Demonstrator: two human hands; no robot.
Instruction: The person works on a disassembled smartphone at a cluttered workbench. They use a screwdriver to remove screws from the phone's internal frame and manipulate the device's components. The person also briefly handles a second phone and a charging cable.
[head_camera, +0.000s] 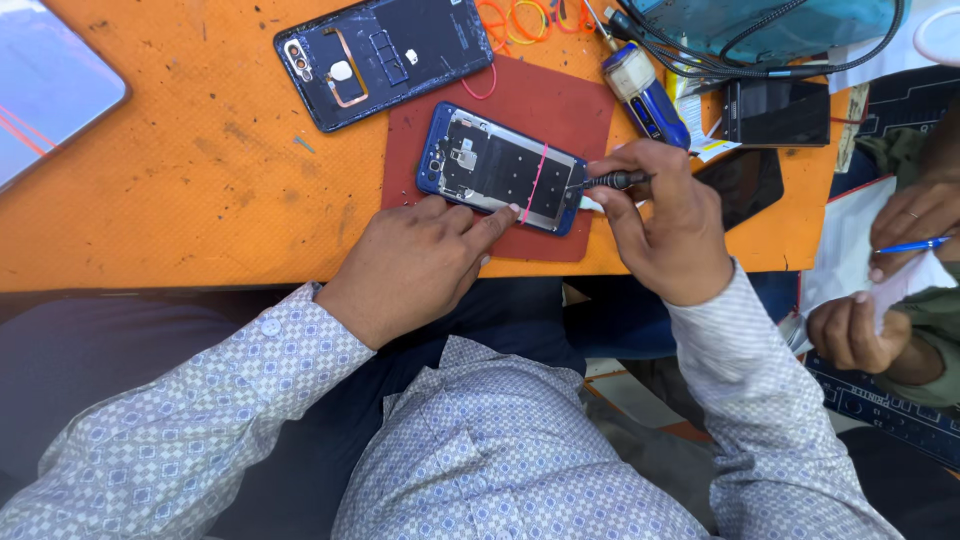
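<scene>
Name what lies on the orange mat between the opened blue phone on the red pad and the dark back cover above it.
In the head view, between the opened blue phone and the dark back cover lie only bare red pad and a red rubber band.

From my remote seat I saw an orange bench top (180, 190) with a second phone back (385, 55), dark and opened, lying near its far edge. Loose rubber bands (525, 18) in orange and yellow sat just beyond it. A blue-handled tool (645, 95) lay tilted beside a small dark screen (778, 112), with black cables (760, 55) looped over a teal case above. At the left edge lay a glossy phone (50, 85). On the right, another person's hand (915, 215) gripped a blue pen (910, 245) over white paper (845, 245).
</scene>
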